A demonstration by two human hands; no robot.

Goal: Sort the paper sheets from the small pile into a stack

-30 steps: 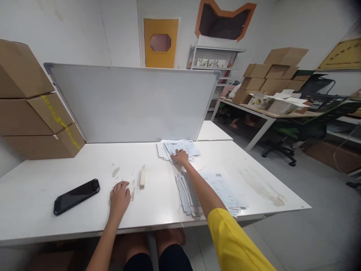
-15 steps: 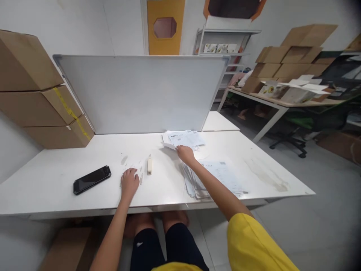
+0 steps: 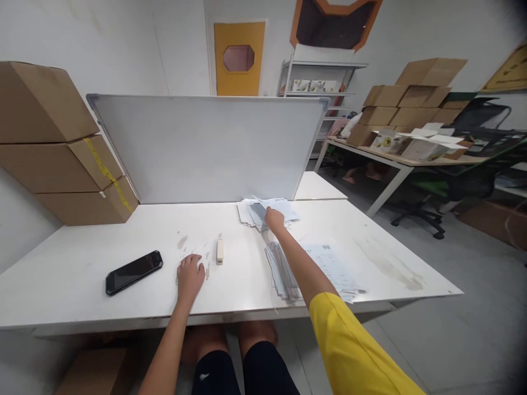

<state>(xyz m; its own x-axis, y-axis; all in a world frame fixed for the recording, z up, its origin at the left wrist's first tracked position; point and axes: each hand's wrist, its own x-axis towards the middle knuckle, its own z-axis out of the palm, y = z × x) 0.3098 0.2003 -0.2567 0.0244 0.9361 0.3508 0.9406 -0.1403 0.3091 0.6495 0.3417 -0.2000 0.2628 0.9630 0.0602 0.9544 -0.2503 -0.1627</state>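
My right hand [image 3: 274,218] is closed on the edge of a paper sheet [image 3: 259,210], over the far stack of printed papers [image 3: 246,215] by the whiteboard's foot. Below my right forearm lies a nearer, thicker stack of papers [image 3: 329,263], partly covered by the arm. My left hand [image 3: 191,273] rests on the white table [image 3: 242,285] with its fingers spread and nothing in it. Just right of it is a small cream oblong object [image 3: 219,251], its kind unclear. A black phone [image 3: 134,272] lies to the left of that hand.
A whiteboard [image 3: 206,148] stands upright along the table's back edge. Cardboard boxes [image 3: 86,164] are stacked at the left. To the right, another table [image 3: 370,153] carries more boxes, with an office chair [image 3: 436,189] beside it. Grey smudges mark the tabletop.
My right hand has moved slightly forward with the sheet, which now lies against the far stack instead of being held in front of it. My left hand stays put. The view has tilted up a little.
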